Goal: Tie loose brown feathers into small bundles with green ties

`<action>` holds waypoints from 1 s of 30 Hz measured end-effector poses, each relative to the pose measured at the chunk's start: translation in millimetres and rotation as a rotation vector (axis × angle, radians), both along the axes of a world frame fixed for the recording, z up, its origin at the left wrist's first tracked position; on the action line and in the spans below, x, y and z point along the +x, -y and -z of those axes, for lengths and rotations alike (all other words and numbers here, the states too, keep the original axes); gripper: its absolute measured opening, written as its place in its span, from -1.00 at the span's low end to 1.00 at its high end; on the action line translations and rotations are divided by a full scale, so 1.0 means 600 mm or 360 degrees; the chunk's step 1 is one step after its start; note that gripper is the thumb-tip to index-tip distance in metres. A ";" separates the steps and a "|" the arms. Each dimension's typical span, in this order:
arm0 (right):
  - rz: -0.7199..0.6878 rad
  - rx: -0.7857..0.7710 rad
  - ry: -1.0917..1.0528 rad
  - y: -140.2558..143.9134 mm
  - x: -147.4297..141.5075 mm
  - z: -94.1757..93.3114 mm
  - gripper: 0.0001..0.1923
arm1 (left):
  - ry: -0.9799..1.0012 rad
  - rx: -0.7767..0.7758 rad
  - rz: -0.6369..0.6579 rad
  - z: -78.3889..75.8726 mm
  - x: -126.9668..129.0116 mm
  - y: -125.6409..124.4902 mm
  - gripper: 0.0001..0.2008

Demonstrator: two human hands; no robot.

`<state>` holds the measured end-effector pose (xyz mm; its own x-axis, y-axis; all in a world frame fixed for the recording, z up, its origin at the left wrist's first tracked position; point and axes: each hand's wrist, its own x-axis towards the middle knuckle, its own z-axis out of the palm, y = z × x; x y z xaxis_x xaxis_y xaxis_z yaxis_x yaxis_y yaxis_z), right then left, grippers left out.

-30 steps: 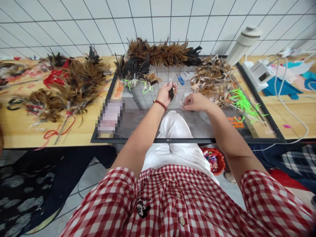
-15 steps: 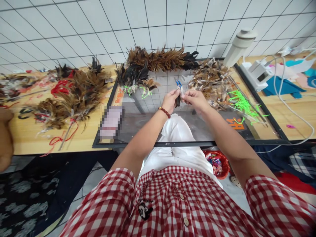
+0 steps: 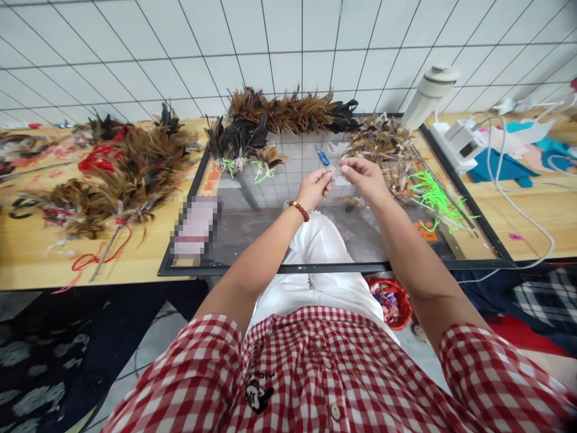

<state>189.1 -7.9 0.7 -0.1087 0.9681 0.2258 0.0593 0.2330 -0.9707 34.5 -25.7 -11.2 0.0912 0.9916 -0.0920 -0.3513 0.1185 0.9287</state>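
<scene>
My left hand, with a red bead bracelet on its wrist, is closed around a small bunch of feathers over the glass table panel. My right hand pinches the same bunch from the right, fingertips almost touching the left hand's. A blue clip lies on the glass just beyond the hands. To the right sit a heap of loose pale-brown feathers and green plastic ties.
Tied feather bundles and a long brown feather row lie at the back. More feathers with red cords cover the wooden table on the left. A white device with cables stands right. A red basket sits below.
My right hand rose from the glass and met the left hand at the feather bunch. Both hands then shifted slightly right and away. The view tilted a little.
</scene>
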 end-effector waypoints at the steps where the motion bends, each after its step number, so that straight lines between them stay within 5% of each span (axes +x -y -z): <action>1: -0.0048 0.0002 -0.0016 0.001 0.001 -0.002 -0.39 | -0.0030 -0.0005 0.0037 -0.003 0.001 0.003 -0.68; 10: -0.0259 -0.0179 -0.0310 0.009 -0.008 -0.005 -0.39 | 0.0082 -0.0050 0.0424 -0.014 0.001 0.019 -0.74; 12: -0.0186 -0.0102 -0.0326 0.007 -0.008 -0.005 -0.37 | 0.0084 -0.0002 0.0354 -0.010 -0.002 0.013 -0.82; 17: 0.0093 0.0235 -0.0032 -0.001 -0.005 -0.001 -0.35 | 0.0023 0.0314 -0.0207 -0.009 -0.013 -0.001 -0.95; 20: 0.0115 0.0339 0.0090 -0.001 -0.004 0.004 -0.39 | 0.0040 0.0292 -0.0068 -0.013 -0.011 0.000 -0.97; 25: 0.0044 0.0316 -0.0030 0.002 -0.011 0.013 -0.41 | 0.0074 0.0105 0.0262 -0.011 -0.001 0.010 -0.73; 30: 0.0144 0.0400 0.0244 0.005 -0.007 -0.002 -0.55 | -0.0021 0.0040 0.0179 -0.012 -0.004 0.010 -0.72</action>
<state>184.8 -10.8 2.1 -0.0758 0.8911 0.4473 0.2320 0.4521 -0.8613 31.8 -31.8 -4.0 0.2012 0.9771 -0.0692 -0.3246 0.1331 0.9364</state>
